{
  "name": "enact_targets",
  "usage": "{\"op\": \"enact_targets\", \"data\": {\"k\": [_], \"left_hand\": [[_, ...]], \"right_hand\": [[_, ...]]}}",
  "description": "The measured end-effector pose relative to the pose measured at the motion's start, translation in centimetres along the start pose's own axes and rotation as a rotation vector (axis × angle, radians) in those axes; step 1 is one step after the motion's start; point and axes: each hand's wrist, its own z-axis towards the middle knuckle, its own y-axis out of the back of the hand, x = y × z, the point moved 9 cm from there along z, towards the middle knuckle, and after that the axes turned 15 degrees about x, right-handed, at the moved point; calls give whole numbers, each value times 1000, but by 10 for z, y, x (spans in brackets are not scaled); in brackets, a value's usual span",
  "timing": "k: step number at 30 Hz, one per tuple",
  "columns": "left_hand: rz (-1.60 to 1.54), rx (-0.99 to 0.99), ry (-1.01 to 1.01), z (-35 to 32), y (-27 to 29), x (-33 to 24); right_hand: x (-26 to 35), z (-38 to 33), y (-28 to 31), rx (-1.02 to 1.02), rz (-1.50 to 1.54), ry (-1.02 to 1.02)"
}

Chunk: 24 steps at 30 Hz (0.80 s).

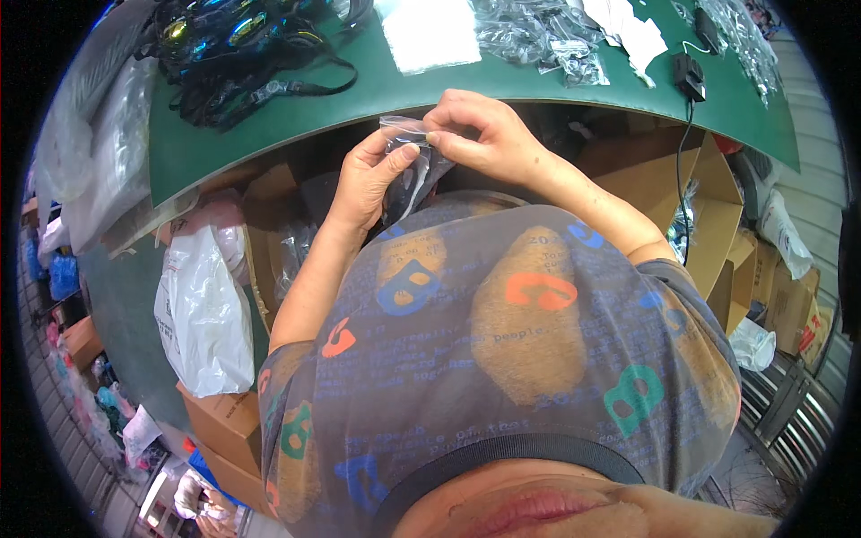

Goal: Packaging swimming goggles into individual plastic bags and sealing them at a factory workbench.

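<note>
A small clear plastic bag point(411, 184) hangs between my hands, just in front of the green table's near edge. My left hand point(372, 175) pinches its upper left side between thumb and fingers. At the bag's top right, my right hand point(475, 130) is closed, thumb and fingertips on the plastic rim. The lower part of the bag looks dark; I cannot make out whether anything lies inside it.
Black goggles with shiny lenses and straps point(242, 54) are heaped on the green table point(377, 90) at the left. A white sheet stack point(430, 36), clear packets point(543, 40) and a black adapter point(689, 76) lie farther right. Cardboard boxes point(708, 206) and a white bag point(206, 309) flank me.
</note>
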Motion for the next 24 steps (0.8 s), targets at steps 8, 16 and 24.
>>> {"op": "enact_targets", "data": {"k": [8,16,24], "left_hand": [[18,-51,1,-6,8,16],[138,-57,-19,-7,0,5],[190,-27,-31,-8,-3,8]], "right_hand": [[-4,5,-4,52,150,-162],[-7,4,-9,28,227,-157],[-2,10,-9,53,93,-101]]}}
